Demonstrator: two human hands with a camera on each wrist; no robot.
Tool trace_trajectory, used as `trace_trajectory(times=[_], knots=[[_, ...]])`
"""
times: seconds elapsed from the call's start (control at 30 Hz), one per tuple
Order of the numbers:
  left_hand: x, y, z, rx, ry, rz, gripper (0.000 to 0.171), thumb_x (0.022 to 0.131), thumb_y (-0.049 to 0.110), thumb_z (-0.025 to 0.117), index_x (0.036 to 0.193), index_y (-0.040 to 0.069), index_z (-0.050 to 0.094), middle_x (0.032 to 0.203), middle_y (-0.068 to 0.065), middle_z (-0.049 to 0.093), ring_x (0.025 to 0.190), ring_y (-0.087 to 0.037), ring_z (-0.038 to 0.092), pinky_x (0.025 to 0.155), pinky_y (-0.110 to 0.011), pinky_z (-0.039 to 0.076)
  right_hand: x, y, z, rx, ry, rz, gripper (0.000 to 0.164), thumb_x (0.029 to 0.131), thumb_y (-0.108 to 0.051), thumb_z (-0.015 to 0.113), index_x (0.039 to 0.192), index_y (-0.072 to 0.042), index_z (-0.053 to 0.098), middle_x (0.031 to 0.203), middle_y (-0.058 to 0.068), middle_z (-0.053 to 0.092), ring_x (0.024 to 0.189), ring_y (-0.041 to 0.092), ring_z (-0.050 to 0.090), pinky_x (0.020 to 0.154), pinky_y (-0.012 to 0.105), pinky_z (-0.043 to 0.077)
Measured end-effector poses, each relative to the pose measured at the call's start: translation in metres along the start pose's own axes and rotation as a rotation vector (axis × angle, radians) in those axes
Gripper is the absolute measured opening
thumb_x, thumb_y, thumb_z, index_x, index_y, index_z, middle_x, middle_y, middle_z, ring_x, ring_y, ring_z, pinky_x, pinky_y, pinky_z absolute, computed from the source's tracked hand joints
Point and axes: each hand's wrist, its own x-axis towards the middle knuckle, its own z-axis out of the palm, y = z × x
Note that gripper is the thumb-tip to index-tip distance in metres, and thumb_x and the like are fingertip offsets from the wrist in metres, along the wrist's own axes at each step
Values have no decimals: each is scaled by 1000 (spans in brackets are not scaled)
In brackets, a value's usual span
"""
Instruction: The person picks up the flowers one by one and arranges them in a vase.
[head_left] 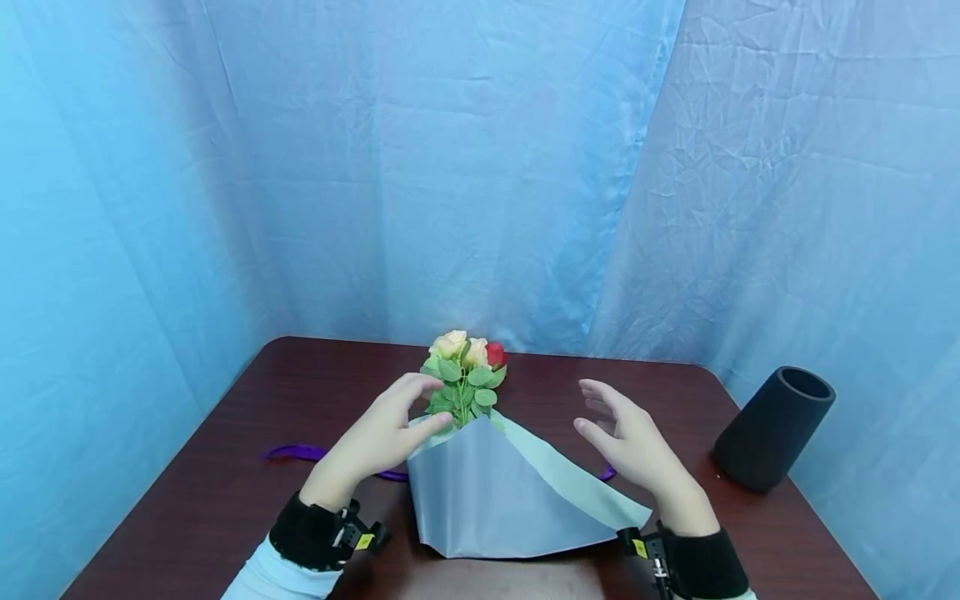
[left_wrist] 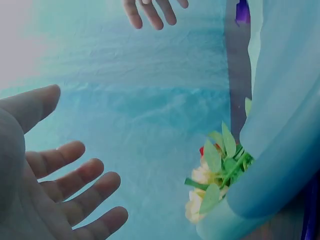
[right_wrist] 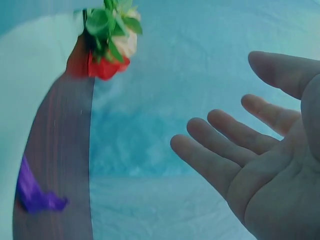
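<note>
Left hand (head_left: 386, 433) and right hand (head_left: 633, 442), spread and unladen, flank a bunch of flowers (head_left: 480, 377)

Head view: the flowers lie near the middle of the table (head_left: 225, 525), heads toward the far edge. Paper (head_left: 495, 500), grey-blue outside and pale mint inside, folds over the stems and hides them; presumably it covers only that part so the blooms stay on show. A purple ribbon (head_left: 296, 452) emerges at both sides of the paper, so it seems to run underneath, probably to leave either end within reach. Well apart, a black vase-like vessel (head_left: 765, 437) stands by the right side, perhaps set there to leave the middle free.

Left wrist view: the left hand's fingers are parted, thumb raised, with a visible gap between them and the flowers. The paper's edge curves round the stems in a loose roll, which seems to rest in place without being gripped. Fingertips of the right hand show at the top.

Right wrist view: the right hand's fingers fan out, palm toward the camera, touching nothing. Beyond them are a red bloom (right_wrist: 106, 68), the paper's pale side and one ribbon end on the table. Held wide like this, the hands probably avoid disturbing the loose fold.
</note>
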Motion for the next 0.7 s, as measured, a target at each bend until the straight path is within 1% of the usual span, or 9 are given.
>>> trace_trajectory(times=[0.13,0.27,0.43,0.47,0.53,0.7], knots=[[0,-8,-5,-56,10,-71,57,101,42,64,145,8,50,141,-7,55,127,-25,54,103,-49,45,5,-8,10,77,-15,-7,58,102,-25,66,154,-15,40,154,8,45,139,35,45,104,53,45],[1,-17,-8,-105,5,-126,59,102,44,62,148,10,45,140,-11,57,130,-28,54,106,-52,43,9,-14,20,139,-44,5,60,102,-27,66,155,-18,39,156,5,43,140,33,44,106,53,44],[2,-26,-8,-134,4,-179,62,103,46,60,149,9,43,141,-14,56,132,-31,53,106,-55,42,16,-16,34,178,-69,-16,60,101,-25,67,154,-15,40,156,8,43,139,34,46,105,53,45],[2,-28,-7,-136,2,-190,63,102,47,60,149,9,43,141,-14,56,132,-31,53,106,-55,43,17,-17,36,186,-75,-21,60,101,-23,67,154,-14,40,155,10,43,139,36,45,104,54,45],[3,-31,-5,-134,0,-208,65,102,49,59,149,9,43,142,-13,56,132,-32,53,105,-54,43,20,-19,41,201,-87,-12,60,101,-23,67,154,-14,40,154,11,44,139,36,46,104,52,46],[1,-41,-1,-117,-3,-270,68,102,53,57,149,7,44,142,-13,56,132,-31,53,104,-52,45,24,-25,55,247,-136,45,59,101,-26,67,153,-17,42,151,11,47,138,32,47,103,48,48]])
